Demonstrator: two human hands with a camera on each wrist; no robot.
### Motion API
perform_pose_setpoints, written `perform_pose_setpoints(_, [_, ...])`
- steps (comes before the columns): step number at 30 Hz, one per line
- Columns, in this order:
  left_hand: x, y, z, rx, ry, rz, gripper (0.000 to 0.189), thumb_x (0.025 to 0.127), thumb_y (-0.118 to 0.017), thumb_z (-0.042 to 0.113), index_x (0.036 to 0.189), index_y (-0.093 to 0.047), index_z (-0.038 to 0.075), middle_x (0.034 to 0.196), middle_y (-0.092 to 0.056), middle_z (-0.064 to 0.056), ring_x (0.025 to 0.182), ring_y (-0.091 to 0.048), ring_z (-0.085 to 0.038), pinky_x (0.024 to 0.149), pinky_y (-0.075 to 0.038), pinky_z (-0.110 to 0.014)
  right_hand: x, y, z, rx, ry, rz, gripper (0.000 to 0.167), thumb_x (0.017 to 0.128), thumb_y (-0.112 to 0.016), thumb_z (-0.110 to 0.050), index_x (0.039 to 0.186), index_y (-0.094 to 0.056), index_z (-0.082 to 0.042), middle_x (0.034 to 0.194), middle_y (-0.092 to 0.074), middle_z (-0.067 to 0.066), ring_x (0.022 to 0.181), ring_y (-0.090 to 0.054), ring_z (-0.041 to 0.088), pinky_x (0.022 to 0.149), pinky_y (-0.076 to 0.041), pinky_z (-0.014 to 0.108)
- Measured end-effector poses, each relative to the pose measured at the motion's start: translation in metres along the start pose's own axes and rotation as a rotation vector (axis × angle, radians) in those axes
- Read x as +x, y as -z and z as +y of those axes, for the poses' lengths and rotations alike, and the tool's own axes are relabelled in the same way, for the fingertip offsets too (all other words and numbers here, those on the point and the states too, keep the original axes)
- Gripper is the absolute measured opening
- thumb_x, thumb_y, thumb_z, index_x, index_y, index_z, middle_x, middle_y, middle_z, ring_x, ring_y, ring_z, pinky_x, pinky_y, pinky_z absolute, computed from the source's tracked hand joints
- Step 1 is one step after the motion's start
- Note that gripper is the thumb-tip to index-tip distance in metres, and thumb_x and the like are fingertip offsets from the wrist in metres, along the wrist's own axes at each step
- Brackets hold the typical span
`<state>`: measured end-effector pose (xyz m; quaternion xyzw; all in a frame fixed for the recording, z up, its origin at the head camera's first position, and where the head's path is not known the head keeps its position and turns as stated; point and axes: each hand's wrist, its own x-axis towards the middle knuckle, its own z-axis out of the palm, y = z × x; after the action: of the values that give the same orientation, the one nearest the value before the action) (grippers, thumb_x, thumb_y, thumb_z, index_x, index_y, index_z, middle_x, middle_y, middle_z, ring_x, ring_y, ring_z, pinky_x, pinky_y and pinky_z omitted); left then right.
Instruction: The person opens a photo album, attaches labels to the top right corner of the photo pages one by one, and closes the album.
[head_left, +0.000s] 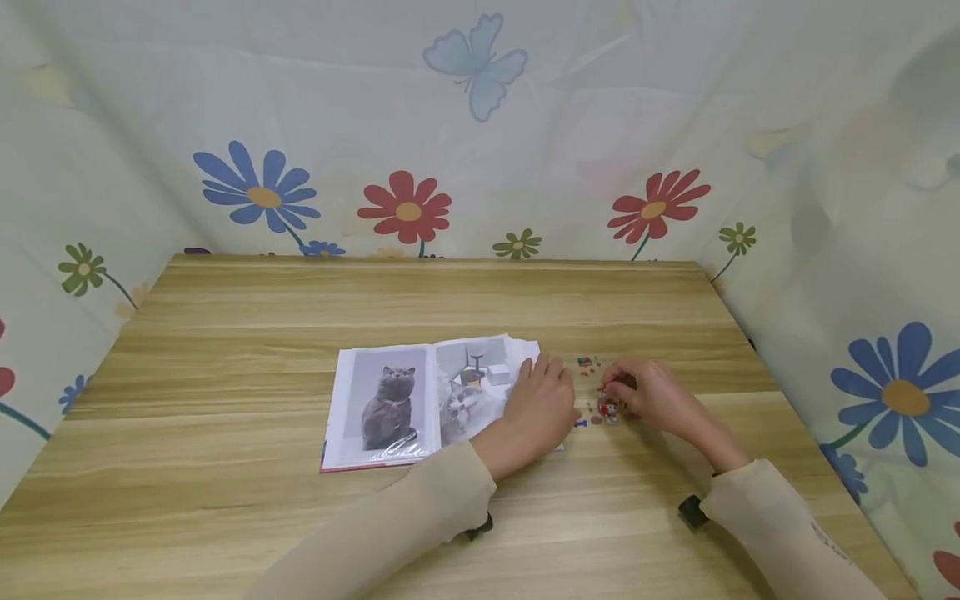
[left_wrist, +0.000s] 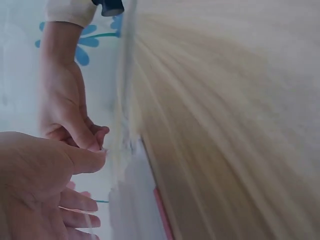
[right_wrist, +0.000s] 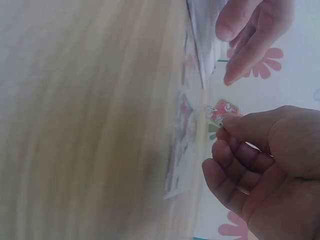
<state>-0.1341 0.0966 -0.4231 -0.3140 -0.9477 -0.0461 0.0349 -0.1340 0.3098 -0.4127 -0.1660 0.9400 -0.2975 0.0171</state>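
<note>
A photo album (head_left: 384,407) lies open on the table, with a grey cat photo on its left page and a white-and-grey cat on its right page. My left hand (head_left: 536,404) is over the album's right edge, its fingers fairly straight and holding nothing; whether it touches the page I cannot tell. Between thumb and index finger, my right hand (right_wrist: 270,155) pinches a small red sticker (right_wrist: 220,112) with white figures. Below that hand, a clear sticker sheet (right_wrist: 180,145) with small coloured prints lies just right of the album.
The wood-grain table (head_left: 225,308) stretches around the album on all sides. A white curtain (head_left: 555,167) printed with flowers and a butterfly hangs behind and beside it. Dark straps (head_left: 692,512) show at the cuffs of both beige sleeves.
</note>
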Motion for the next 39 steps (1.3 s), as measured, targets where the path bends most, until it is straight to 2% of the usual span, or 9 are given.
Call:
perform_pose_setpoints(4, [-0.012, 0.011, -0.009, -0.058, 0.01, -0.002, 0.062, 0.098, -0.069, 0.046, 0.143, -0.057, 0.004, 0.155, -0.047, -0.015, 0.15, -0.032, -0.037, 0.121, -0.029, -0.052, 0.003, 0.002, -0.006, 0.014, 0.004, -0.005, 0.01, 0.097, -0.067, 0.004, 0.094, -0.074, -0.002, 0.088, -0.073, 0.008, 0.073, -0.062, 0.014, 0.062, -0.053, 0.026])
perform_pose_setpoints(8, [-0.023, 0.019, -0.021, -0.102, 0.023, 0.01, 0.066, 0.1, -0.067, 0.045, 0.149, -0.051, 0.004, 0.162, -0.039, -0.018, 0.154, -0.025, -0.038, 0.122, -0.025, -0.055, 0.007, 0.006, -0.013, -0.002, 0.019, -0.002, 0.006, 0.097, -0.068, 0.002, 0.096, -0.074, 0.0, 0.088, -0.072, 0.01, 0.069, -0.058, 0.013, 0.059, -0.051, 0.026])
perform_pose_setpoints(14, [-0.037, 0.027, -0.042, -0.164, 0.034, 0.048, 0.072, 0.101, -0.065, 0.044, 0.156, -0.043, 0.003, 0.164, -0.034, -0.02, 0.153, -0.024, -0.04, 0.121, -0.025, -0.06, 0.014, 0.01, -0.025, -0.034, 0.029, 0.016, 0.006, 0.098, -0.068, -0.002, 0.097, -0.074, -0.002, 0.091, -0.073, 0.01, 0.069, -0.056, 0.013, 0.058, -0.049, 0.026])
perform_pose_setpoints(22, [-0.056, 0.038, -0.069, -0.272, 0.066, 0.083, 0.071, 0.101, -0.068, 0.039, 0.156, -0.042, 0.003, 0.164, -0.033, -0.021, 0.154, -0.022, -0.041, 0.122, -0.02, -0.062, 0.028, 0.013, -0.038, -0.015, 0.061, 0.007, 0.009, 0.1, -0.066, 0.0, 0.097, -0.074, -0.001, 0.092, -0.074, 0.011, 0.069, -0.056, 0.014, 0.058, -0.048, 0.025])
perform_pose_setpoints(28, [-0.07, 0.045, -0.09, -0.267, 0.122, 0.076, 0.071, 0.1, -0.068, 0.039, 0.157, -0.042, 0.004, 0.166, -0.03, -0.02, 0.155, -0.019, -0.04, 0.122, -0.016, -0.062, 0.036, 0.013, -0.05, -0.036, 0.058, -0.005, 0.006, 0.099, -0.068, -0.004, 0.098, -0.073, -0.003, 0.093, -0.073, 0.006, 0.075, -0.06, 0.015, 0.065, -0.053, 0.029])
perform_pose_setpoints(31, [-0.075, 0.048, -0.101, -0.275, 0.149, 0.071, 0.072, 0.101, -0.068, 0.039, 0.157, -0.041, 0.003, 0.167, -0.027, -0.02, 0.156, -0.016, -0.039, 0.123, -0.013, -0.061, 0.041, 0.013, -0.056, -0.023, 0.056, -0.015, 0.006, 0.1, -0.067, -0.004, 0.098, -0.073, -0.005, 0.093, -0.073, 0.005, 0.074, -0.061, 0.017, 0.064, -0.054, 0.029])
perform_pose_setpoints(39, [-0.091, 0.05, -0.126, -0.269, 0.192, 0.126, 0.073, 0.099, -0.071, 0.038, 0.155, -0.043, 0.0, 0.165, -0.03, -0.023, 0.155, -0.018, -0.042, 0.123, -0.016, -0.062, 0.056, 0.01, -0.071, 0.015, 0.107, -0.028, 0.006, 0.1, -0.068, -0.004, 0.099, -0.073, -0.004, 0.092, -0.072, 0.003, 0.068, -0.056, 0.016, 0.058, -0.049, 0.027])
